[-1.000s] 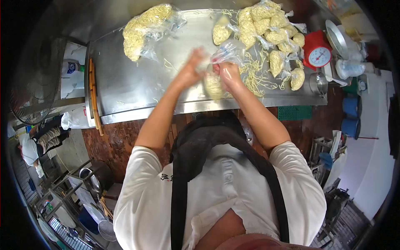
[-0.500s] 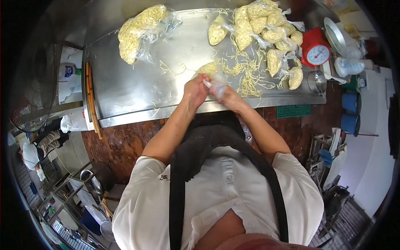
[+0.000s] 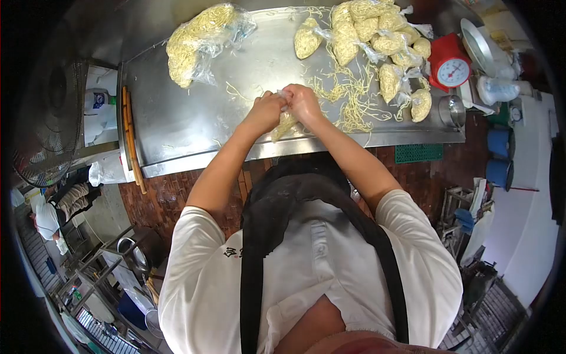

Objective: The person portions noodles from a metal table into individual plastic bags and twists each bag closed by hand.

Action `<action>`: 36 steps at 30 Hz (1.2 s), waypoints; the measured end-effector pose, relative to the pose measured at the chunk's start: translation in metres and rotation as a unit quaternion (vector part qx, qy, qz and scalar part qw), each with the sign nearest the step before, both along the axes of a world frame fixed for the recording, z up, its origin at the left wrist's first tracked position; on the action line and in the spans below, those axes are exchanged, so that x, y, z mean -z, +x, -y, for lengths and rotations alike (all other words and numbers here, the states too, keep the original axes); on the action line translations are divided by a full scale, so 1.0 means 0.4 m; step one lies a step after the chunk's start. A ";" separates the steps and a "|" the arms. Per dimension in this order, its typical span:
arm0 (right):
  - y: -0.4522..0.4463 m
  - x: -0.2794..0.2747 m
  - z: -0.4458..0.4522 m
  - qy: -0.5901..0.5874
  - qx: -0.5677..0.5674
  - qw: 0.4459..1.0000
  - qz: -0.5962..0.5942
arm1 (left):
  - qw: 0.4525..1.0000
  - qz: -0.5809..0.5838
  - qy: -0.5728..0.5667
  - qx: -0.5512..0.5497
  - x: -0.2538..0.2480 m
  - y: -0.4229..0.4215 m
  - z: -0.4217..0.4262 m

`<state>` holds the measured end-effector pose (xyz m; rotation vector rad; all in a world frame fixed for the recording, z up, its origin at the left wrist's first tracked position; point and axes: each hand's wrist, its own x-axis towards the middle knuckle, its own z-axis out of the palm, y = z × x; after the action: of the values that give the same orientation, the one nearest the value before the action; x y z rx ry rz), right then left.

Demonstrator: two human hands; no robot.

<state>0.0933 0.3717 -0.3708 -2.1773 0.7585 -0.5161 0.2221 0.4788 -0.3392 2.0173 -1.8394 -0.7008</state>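
My left hand [image 3: 266, 112] and my right hand [image 3: 302, 103] meet near the front of the metal table [image 3: 183, 127]. Their fingers are closed on the gathered neck of a plastic bag of noodles [image 3: 285, 126], which hangs below them toward the table's front edge. Loose noodles [image 3: 354, 106] lie just right of my right hand. Farther back is a single filled bag [image 3: 307, 39], beside a pile of tied noodle bags [image 3: 367, 26]. A large bag of noodles [image 3: 200, 38] rests at the back left.
A red scale [image 3: 450, 62] and a metal cup [image 3: 451, 111] stand at the table's right end. Bamboo sticks [image 3: 131, 138] lie along the left edge. A green mat [image 3: 418, 153] is beyond the front edge at right. Another person [image 3: 47, 218] is at far left.
My hands were apart, then came together on the bag's neck. Since half a second ago they have moved slightly up, and the filled part of the bag has swung from above them to below.
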 end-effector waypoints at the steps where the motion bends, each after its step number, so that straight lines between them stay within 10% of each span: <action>1: -0.004 0.018 -0.009 0.053 0.007 0.999 -0.002 | 0.999 -0.025 -0.033 -0.017 0.045 -0.004 -0.009; 17: 0.002 0.037 -0.069 -0.157 -0.078 0.984 0.031 | 0.917 -0.205 -0.134 -0.314 0.134 -0.060 -0.053; 25: 0.004 0.123 -0.018 0.156 -0.082 0.984 -0.001 | 0.902 -0.228 -0.209 -0.300 0.156 -0.093 -0.030; 27: -0.009 0.083 0.009 0.488 -0.113 0.865 0.015 | 0.917 -0.223 -0.171 -0.282 0.162 -0.070 -0.020; 31: -0.036 0.084 -0.015 0.132 -0.129 0.982 0.046 | 0.926 -0.254 -0.094 -0.262 0.149 -0.054 -0.009; 36: -0.082 0.001 -0.030 -0.135 -0.068 0.988 0.025 | 0.957 -0.184 -0.185 -0.125 0.136 -0.060 0.006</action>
<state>0.0606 0.3837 -0.3710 -2.4353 0.5335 -0.6307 0.1981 0.4762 -0.3935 1.6977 -1.3562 -0.5613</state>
